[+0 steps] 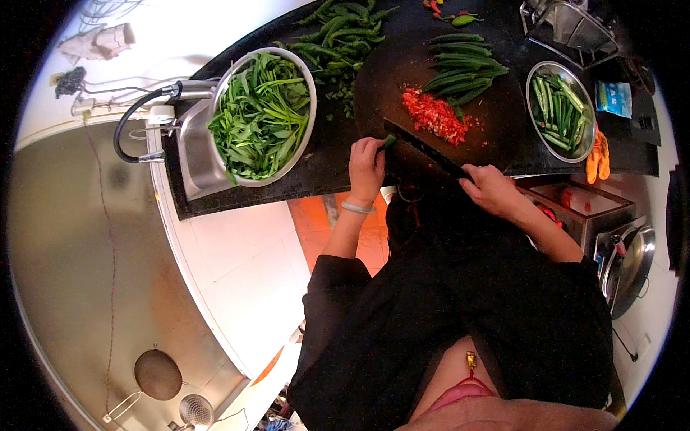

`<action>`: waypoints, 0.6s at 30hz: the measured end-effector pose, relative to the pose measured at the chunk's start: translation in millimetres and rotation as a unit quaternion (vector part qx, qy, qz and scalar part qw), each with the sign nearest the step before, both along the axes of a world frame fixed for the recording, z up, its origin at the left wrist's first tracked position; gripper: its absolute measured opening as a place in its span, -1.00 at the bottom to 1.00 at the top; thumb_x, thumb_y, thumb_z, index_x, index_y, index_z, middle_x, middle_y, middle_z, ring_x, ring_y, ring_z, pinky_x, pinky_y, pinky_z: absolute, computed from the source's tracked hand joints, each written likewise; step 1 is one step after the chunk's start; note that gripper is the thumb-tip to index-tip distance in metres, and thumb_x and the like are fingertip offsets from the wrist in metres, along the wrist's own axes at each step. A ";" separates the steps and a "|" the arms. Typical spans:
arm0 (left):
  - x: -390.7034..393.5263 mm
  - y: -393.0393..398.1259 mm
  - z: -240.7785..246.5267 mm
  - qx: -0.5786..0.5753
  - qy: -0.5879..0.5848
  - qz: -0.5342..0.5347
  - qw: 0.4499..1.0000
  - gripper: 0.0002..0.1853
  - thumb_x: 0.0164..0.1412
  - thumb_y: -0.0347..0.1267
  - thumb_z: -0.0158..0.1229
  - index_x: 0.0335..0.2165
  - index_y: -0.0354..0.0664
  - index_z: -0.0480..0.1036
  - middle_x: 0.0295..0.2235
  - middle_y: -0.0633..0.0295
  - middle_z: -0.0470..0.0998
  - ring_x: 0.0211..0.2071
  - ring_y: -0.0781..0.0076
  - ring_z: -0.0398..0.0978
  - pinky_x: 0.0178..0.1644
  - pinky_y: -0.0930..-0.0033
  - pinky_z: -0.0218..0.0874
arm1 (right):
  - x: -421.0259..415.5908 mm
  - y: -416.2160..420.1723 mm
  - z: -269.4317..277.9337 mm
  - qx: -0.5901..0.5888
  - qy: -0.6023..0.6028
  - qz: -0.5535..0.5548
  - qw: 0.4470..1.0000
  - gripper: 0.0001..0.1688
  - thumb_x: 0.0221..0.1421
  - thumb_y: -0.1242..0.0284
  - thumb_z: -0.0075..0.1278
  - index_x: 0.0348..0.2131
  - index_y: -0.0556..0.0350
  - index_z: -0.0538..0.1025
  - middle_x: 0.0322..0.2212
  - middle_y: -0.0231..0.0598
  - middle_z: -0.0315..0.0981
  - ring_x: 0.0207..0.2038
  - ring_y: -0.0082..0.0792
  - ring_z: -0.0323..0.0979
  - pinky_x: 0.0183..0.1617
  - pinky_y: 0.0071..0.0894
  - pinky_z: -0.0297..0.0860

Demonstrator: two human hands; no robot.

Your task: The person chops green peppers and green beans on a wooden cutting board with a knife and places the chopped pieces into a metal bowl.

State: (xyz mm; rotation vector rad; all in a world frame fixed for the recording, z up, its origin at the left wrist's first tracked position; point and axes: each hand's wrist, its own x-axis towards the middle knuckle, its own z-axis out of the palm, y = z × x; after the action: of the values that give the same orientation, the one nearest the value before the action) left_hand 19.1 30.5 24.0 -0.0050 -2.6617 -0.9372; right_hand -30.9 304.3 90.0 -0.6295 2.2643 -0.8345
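My right hand (488,188) grips the handle of a dark-bladed kitchen knife (423,150). The blade slants up and left over the near part of a round brown cutting board (377,81). Just left of the blade's tip, my left hand (367,161) pinches a short green vegetable piece (387,141), mostly hidden by the fingers. Beyond the blade lies a heap of chopped red chili (435,116). Whole okra pods (461,62) rest in a row behind that heap.
Left of the board, a bowl of leafy greens (264,118) sits over a steel sink (199,156) with a faucet. Green peppers (337,32) lie behind. To the right are a metal bowl of cut okra (560,113), an orange glove (598,156) and a metal rack (571,32).
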 end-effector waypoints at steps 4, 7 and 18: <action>0.7 -1.6 -1.1 0.005 0.004 -0.004 1.000 -0.76 -0.05 -0.65 0.08 -0.31 -0.31 0.39 -0.31 0.07 0.40 -0.23 0.06 0.35 -0.17 0.17 0.25 | 3.1 -3.5 -0.6 0.021 0.023 0.003 1.000 -0.72 0.10 0.37 -0.12 -0.26 0.24 0.40 -0.53 0.19 0.42 -0.37 0.21 0.40 -0.32 0.06 0.31; 1.6 -1.6 -1.2 0.009 0.003 -0.006 1.000 -0.76 -0.05 -0.65 0.08 -0.31 -0.31 0.39 -0.31 0.07 0.40 -0.23 0.06 0.35 -0.17 0.17 0.25 | 5.3 -12.3 2.6 0.056 0.033 0.005 0.998 -0.74 0.08 0.41 -0.15 -0.30 0.27 0.41 -0.52 0.20 0.44 -0.37 0.21 0.43 -0.27 0.10 0.34; 5.0 -10.0 -12.5 0.206 0.015 0.194 0.959 -0.80 0.04 -0.58 0.01 -0.27 -0.32 0.35 -0.31 0.12 0.41 -0.32 0.27 0.43 -0.24 0.33 0.29 | 14.1 -18.9 -5.1 0.103 0.126 0.050 0.985 -0.75 0.06 0.45 -0.16 -0.28 0.24 0.41 -0.51 0.07 0.47 -0.43 0.09 0.47 -0.33 0.03 0.39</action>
State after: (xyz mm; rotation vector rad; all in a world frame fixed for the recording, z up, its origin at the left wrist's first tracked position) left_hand 24.1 20.5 11.5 0.5686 -2.2663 -1.3071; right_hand -16.7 285.4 84.9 -0.7805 2.4799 -0.4852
